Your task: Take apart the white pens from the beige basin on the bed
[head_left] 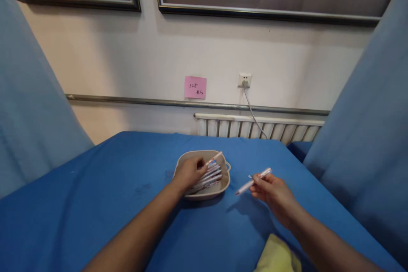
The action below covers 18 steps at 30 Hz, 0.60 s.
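Against a pale wall, head view: one person, two bare hands, above a blue cloth (105,208) draped over a flat surface. Near its middle sits a beige plastic basket (207,197), small loop handle on its right side, holding a bundle of white-barrelled pens (208,179) laid roughly parallel, tilted up to the right.

Left hand (190,173) reaches over the basket's left side; thumb and forefinger pinch one slim pen (214,158), its far end above the bundle. Right hand (272,191), apart from the basket on the right, grasps a second pen (246,186) between thumb and fingers, tapered end pointing down-left. Yellow cloth (277,256) near the right forearm.

Step in hand, as judged: pens being handled singly, one per hand. Next move seems to call for a light fingertip pinch, lest neighbouring pens shift.

Writing: pink note (195,87) on the wall, handwritten "32" plus a character; second line not surely legible. Marks on the pens too small to read. No brand made out.
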### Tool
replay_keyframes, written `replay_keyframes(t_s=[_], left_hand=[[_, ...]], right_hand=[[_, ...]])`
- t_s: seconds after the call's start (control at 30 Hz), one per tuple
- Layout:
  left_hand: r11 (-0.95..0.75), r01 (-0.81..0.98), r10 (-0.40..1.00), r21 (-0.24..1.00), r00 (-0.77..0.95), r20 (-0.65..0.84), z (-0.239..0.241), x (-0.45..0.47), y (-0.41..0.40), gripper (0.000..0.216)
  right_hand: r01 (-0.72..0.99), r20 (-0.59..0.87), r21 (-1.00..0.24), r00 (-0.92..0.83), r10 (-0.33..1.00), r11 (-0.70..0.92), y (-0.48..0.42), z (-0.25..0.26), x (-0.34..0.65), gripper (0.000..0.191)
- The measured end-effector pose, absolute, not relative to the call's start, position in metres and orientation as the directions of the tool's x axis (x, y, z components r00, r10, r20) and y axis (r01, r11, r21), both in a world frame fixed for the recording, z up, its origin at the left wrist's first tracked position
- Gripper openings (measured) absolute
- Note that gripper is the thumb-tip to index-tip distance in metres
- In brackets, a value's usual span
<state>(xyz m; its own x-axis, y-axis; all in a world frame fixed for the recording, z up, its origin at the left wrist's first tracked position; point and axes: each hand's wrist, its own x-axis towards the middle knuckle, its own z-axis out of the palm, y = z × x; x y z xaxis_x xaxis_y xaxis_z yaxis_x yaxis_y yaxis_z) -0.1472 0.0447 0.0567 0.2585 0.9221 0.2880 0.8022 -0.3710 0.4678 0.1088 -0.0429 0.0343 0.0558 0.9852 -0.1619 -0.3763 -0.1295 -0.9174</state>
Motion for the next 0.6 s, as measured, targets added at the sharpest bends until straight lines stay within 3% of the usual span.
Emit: replay_keyframes(t_s=[0.2,0.4,0.5,0.6], left_hand=[[-0.412,0.614,0.901,0.673,0.164,0.402,0.064,-0.164,0.049,0.023],[-0.441,0.510,0.894,0.738,0.174,0.413,0.074,-0.171,0.039,0.019],[-0.450,0.490,0.892,0.747,0.201,0.405,0.077,-0.171,0.034,0.018],[-0.465,0.473,0.885,0.748,0.243,0.396,0.078,-0.164,0.026,0.017]], right_hand=[[-0.281,-0.287,-0.909,-0.118,0.951,-0.309,0.017,0.051,0.028,0.017],[-0.213,-0.417,-0.871,-0.157,0.895,-0.443,0.052,0.043,-0.034,0.032],[-0.225,-0.385,-0.888,-0.115,0.916,-0.402,0.040,0.048,-0.030,0.027],[-0.284,-0.248,-0.924,-0.062,0.967,-0.255,0.013,0.062,-0.010,0.021]])
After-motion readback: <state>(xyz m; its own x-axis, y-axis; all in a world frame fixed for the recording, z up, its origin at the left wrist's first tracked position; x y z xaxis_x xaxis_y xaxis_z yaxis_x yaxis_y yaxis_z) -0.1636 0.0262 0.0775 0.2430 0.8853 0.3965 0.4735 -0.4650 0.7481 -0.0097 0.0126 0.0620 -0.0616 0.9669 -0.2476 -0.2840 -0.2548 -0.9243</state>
